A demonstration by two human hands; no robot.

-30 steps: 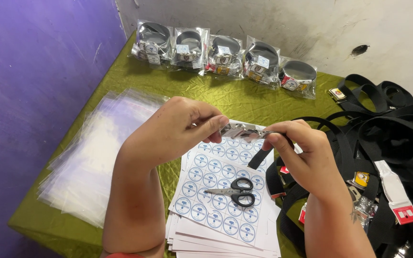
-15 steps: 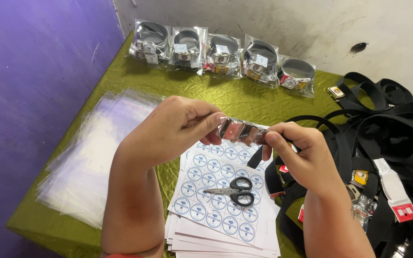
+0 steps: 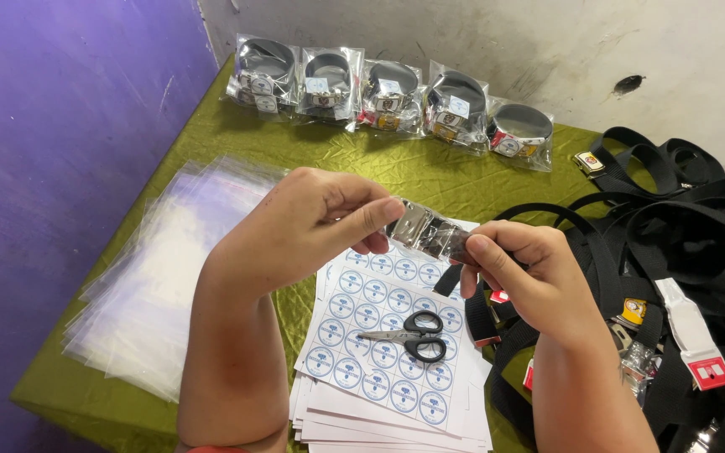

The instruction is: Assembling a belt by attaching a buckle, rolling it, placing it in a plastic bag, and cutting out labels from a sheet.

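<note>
Head view: my left hand (image 3: 312, 222) and right hand (image 3: 530, 273) pinch a shiny metal belt buckle (image 3: 426, 233) between fingertips, above white sheets of round blue stickers (image 3: 383, 352) bearing black-handled scissors (image 3: 404, 334). Left lie clear plastic bags (image 3: 161, 277); farthest, five bagged rolled belts (image 3: 392, 96) line green cloth.

Five clear bagged belts (image 3: 392, 96) along wall, round blue-white sticker sheets (image 3: 379, 352) centre

An olive-green cloth covers the bench (image 3: 396, 164). At the lower centre, the sticker sheets (image 3: 388, 352) are white with rows of blue-and-white round labels; the scissors (image 3: 409, 335) have black handles. A silvery, shiny buckle (image 3: 426, 235) sits mid-frame. Black belts (image 3: 681, 226) fill the right; the wall (image 3: 69, 126) at left is purple.
</note>
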